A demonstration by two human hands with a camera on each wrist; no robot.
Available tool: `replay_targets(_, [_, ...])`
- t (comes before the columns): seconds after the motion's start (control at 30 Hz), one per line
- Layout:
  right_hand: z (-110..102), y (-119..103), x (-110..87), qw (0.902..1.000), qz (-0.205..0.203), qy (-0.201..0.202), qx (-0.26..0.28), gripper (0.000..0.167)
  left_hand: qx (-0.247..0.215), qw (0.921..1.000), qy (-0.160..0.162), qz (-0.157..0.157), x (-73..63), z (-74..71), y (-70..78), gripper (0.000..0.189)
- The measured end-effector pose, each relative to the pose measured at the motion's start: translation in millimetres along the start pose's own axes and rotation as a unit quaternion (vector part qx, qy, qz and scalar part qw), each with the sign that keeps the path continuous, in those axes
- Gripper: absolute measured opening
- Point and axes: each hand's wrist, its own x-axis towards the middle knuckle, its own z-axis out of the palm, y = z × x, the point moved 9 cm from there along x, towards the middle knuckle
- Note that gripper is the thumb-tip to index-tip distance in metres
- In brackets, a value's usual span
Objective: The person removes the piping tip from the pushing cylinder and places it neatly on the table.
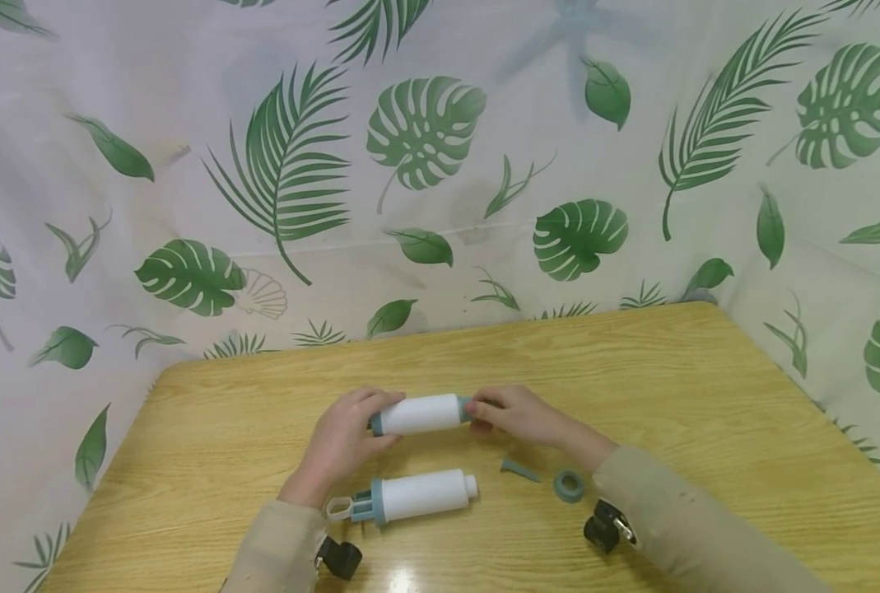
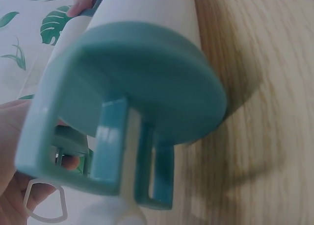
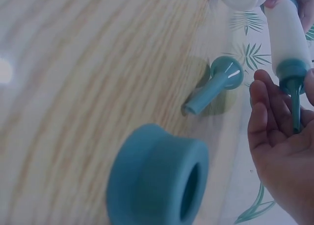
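Observation:
Above the table, my left hand holds a white plunger syringe by its teal flanged end, thumb and fingers on either side of the barrel. My right hand is at the other end, its thumb and fingers gripping the teal nozzle cap there. A narrow teal nozzle points out of that cap over the palm. Closer to me, a second white syringe lies on the table, with a bare white tip and a teal handle frame around its plunger.
A loose teal nozzle and a teal ring-shaped cap lie on the wooden table, right of the second syringe and near the right sleeve. A leaf-patterned sheet hangs behind the table's far edge.

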Motion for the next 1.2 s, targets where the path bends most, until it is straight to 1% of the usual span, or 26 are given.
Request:
replay_targets(0.13, [-1.5,0.6,-0.6,1.0,0.001,0.006,0.004,0.041,-0.001,1.0,0.0,-0.001,0.2,-0.1,-0.3,0.05])
replay_targets(0.2, [-2.9,-0.5,-0.9,0.9999,-0.009,0.012,0.002,0.041,-0.003,1.0,-0.001,-0.003,0.2,-0.5,-0.2,0.05])
replay_targets(0.4, [-5.7,-7.0,-1.4,0.9986,-0.046,0.024,-0.003,0.032,-0.004,1.0,-0.002,-0.002,0.8,0.9,0.2,0.051])
replay_targets(0.5, [-5.6,-8.0,-1.2,0.9984,-0.052,0.023,0.005,0.036,-0.004,1.0,-0.003,0.0,0.8,2.2,0.4,0.051])
replay_targets(0.63, [-5.8,-4.7,-0.1,0.9991,-0.035,0.021,-0.004,0.054,-0.002,1.0,-0.003,0.0,0.9,2.3,0.8,0.051])
replay_targets(0.73, [-4.9,-0.2,0.8,0.9997,-0.008,0.017,-0.017,0.058,-0.001,1.0,-0.002,0.001,1.0,2.0,1.1,0.05])
replay_targets(0.87, [-1.9,4.0,2.1,0.9999,0.009,0.006,-0.011,0.047,-0.002,1.0,-0.004,0.001,0.7,1.9,1.0,0.05])
replay_targets(1.0, [-0.9,3.7,3.0,0.9999,0.002,0.002,-0.011,0.039,-0.003,1.0,-0.007,-0.001,0.5,2.2,0.5,0.051])
replay_targets(1.1, [-2.2,1.8,2.7,0.9998,-0.005,0.008,-0.016,0.038,-0.004,0.9999,-0.01,-0.003,0.9,2.8,-0.1,0.052])
replay_targets(1.2, [-5.8,-0.2,1.9,0.9992,-0.014,0.025,-0.027,0.037,-0.004,0.9999,-0.014,-0.008,1.2,3.3,-1.2,0.053])
